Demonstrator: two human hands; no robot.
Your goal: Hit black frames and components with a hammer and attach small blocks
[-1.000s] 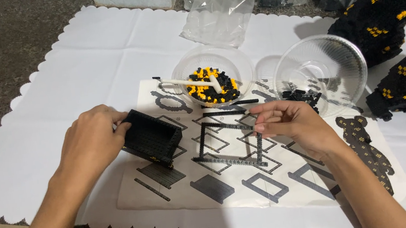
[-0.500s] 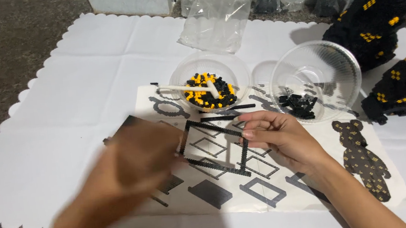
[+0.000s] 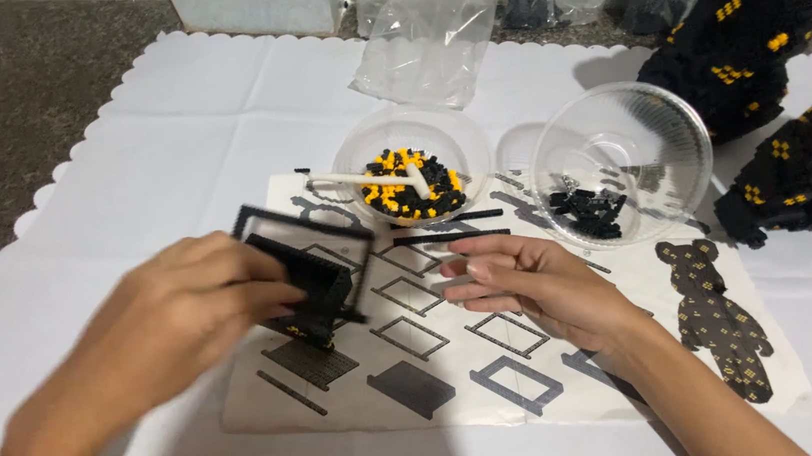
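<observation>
Black brick frame assembly held over the instruction sheet

Black rectangular frame of small plastic bricks (image 3: 305, 269) sits left of centre, clamped in the blurred left hand (image 3: 189, 316). Keeping it level over the printed white instruction sheet (image 3: 440, 355) would help alignment. Right hand (image 3: 522, 281) hovers beside it, fingers together, grip holding nothing visible. Farther up: clear bowl of yellow-black bricks (image 3: 410, 172).

A home hobby spot on the floor: a scalloped white cloth (image 3: 165, 133) lies spread over dark carpet (image 3: 1, 110). On the cloth sit a printed building guide (image 3: 541, 365), clear bowls of tiny bricks (image 3: 410, 172), and plastic bags (image 3: 426, 35) behind them.
</observation>
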